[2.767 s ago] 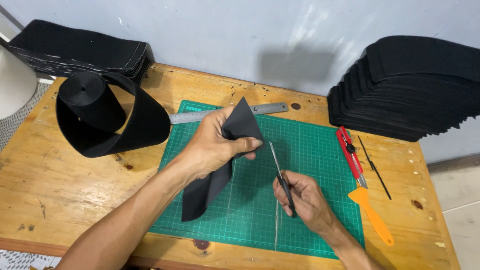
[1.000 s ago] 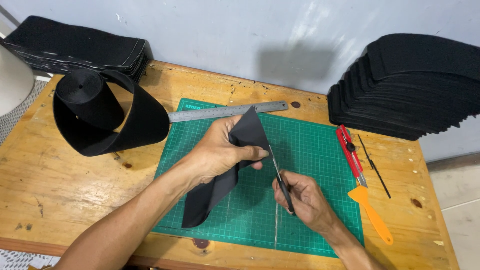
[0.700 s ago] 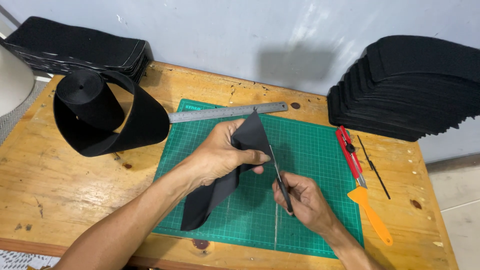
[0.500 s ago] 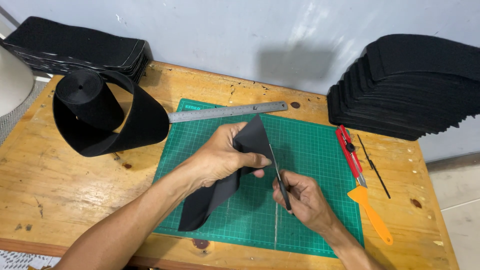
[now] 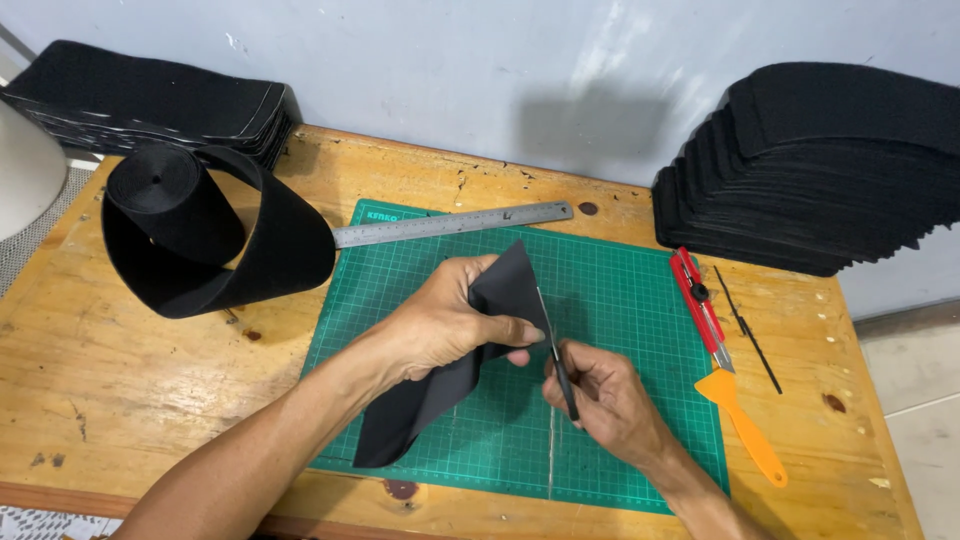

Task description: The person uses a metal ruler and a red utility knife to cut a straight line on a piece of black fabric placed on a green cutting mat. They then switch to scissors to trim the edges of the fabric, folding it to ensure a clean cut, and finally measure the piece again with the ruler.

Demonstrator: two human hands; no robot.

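My left hand [image 5: 445, 328] grips a black fabric piece [image 5: 440, 385] above the green cutting mat [image 5: 620, 300], lifting its upper corner while its lower end trails toward the mat's front left. My right hand [image 5: 610, 400] holds small scissors [image 5: 560, 355], with the blades pointing up along the fabric's right edge, close to my left thumb.
A steel ruler [image 5: 450, 224] lies along the mat's far edge. A roll of black band [image 5: 205, 235] stands at left, with a flat black stack [image 5: 150, 100] behind it. A tall pile of black pieces [image 5: 820, 170] fills the right. A red cutter [image 5: 698, 305], orange scraper [image 5: 742, 425] and thin black rod [image 5: 748, 330] lie right of the mat.
My left hand has shifted the fabric slightly right and down toward the scissors. The scissors' blades now sit closer against the fabric's edge.
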